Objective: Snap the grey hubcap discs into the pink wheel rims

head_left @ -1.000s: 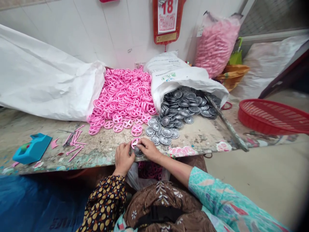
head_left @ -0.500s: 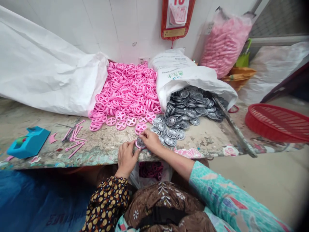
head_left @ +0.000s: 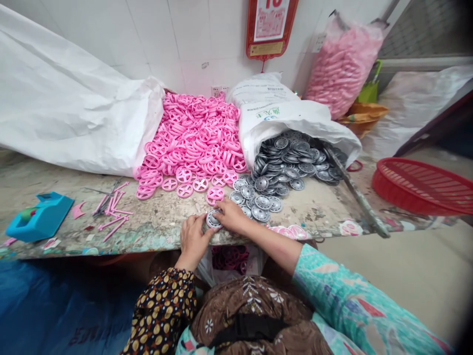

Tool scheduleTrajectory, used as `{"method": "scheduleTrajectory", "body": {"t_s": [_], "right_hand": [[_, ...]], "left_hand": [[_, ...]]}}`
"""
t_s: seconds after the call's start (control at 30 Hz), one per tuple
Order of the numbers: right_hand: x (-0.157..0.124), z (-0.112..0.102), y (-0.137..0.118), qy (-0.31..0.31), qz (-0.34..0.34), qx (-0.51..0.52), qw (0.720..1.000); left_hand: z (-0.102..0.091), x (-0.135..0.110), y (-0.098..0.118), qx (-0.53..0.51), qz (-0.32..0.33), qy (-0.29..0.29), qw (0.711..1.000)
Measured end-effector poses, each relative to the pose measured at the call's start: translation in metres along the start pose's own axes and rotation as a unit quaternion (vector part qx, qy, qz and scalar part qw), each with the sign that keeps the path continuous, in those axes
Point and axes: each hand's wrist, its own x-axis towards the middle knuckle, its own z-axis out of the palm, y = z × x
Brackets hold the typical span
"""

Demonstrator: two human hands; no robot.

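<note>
At the table's front edge, a grey plastic wheel disc (head_left: 213, 219) lies between my two hands, with a trace of pink at its lower edge. My left hand (head_left: 193, 238) holds its left side between thumb and fingers. The fingers of my right hand (head_left: 232, 217) grip its right side. Just beyond sit pink spoked wheel rings (head_left: 215, 195), in front of a large pink heap (head_left: 197, 135). To the right of my right hand, loose grey discs (head_left: 260, 213) spread out from a grey heap (head_left: 295, 158) in the mouth of a white sack (head_left: 284, 116).
Another white sack (head_left: 84, 113) lies at the left. A blue tape dispenser (head_left: 40, 219) and pink sticks (head_left: 115, 207) rest on the left of the table. On the right are a long bar (head_left: 356, 192) and a red basket (head_left: 417, 190). A bag below the table holds dark pink pieces (head_left: 231, 259).
The grey disc now shows a lighter face, and less pink shows around it. Both hands stay on it with only a slight shift of the fingers.
</note>
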Motion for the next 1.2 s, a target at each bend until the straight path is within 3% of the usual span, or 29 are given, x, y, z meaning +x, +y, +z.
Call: {"method": "scheduleTrajectory", "body": {"t_s": [0.1,0.23,0.33,0.4,0.53,0.67,0.73,0.8,0.87,0.93,0.97,1.0,1.07,1.13,1.2], "right_hand": [[0.000,-0.004,-0.003,-0.019,0.022,0.043,0.999],[-0.009,-0.008,-0.010,-0.019,0.001,0.067,0.998],[-0.020,-0.011,-0.015,-0.018,0.001,0.109,0.994],[-0.028,-0.016,-0.017,-0.013,-0.004,0.145,0.989],[-0.041,-0.028,-0.023,0.021,-0.023,0.180,0.983],[-0.047,-0.029,-0.023,0.064,-0.006,0.262,0.963],[-0.048,-0.024,-0.024,0.070,0.030,0.348,0.934],[-0.049,-0.019,-0.027,0.048,0.084,0.474,0.875],[-0.050,-0.016,-0.033,0.024,0.132,0.590,0.796],[-0.054,-0.015,-0.038,0.016,0.146,0.647,0.749],[-0.055,-0.015,-0.039,0.018,0.140,0.645,0.751],[-0.057,-0.016,-0.040,0.024,0.130,0.620,0.773],[-0.059,-0.022,-0.038,0.051,0.108,0.519,0.846],[-0.059,-0.034,-0.035,0.080,0.072,0.398,0.911],[-0.058,-0.049,-0.035,0.087,0.019,0.305,0.948]], "left_hand": [[-0.001,-0.001,0.000,0.000,0.004,-0.008,1.000],[-0.003,-0.001,0.000,-0.016,0.007,-0.003,1.000],[-0.006,-0.003,0.001,-0.102,0.015,0.010,0.995],[-0.010,-0.005,0.004,-0.209,0.013,-0.001,0.978],[-0.018,-0.007,0.016,-0.404,-0.027,-0.034,0.914],[-0.023,-0.005,0.025,-0.435,-0.048,-0.030,0.899],[-0.023,-0.005,0.031,-0.443,-0.049,-0.018,0.895],[-0.022,-0.007,0.039,-0.477,-0.055,0.001,0.877],[-0.019,-0.010,0.049,-0.540,-0.074,0.019,0.838],[-0.017,-0.012,0.056,-0.609,-0.105,0.019,0.786],[-0.017,-0.012,0.058,-0.636,-0.121,0.015,0.762],[-0.018,-0.011,0.058,-0.655,-0.132,0.010,0.744],[-0.025,-0.009,0.056,-0.672,-0.141,-0.007,0.727],[-0.034,-0.006,0.052,-0.665,-0.129,-0.034,0.735],[-0.044,-0.004,0.050,-0.631,-0.100,-0.055,0.768]]}}
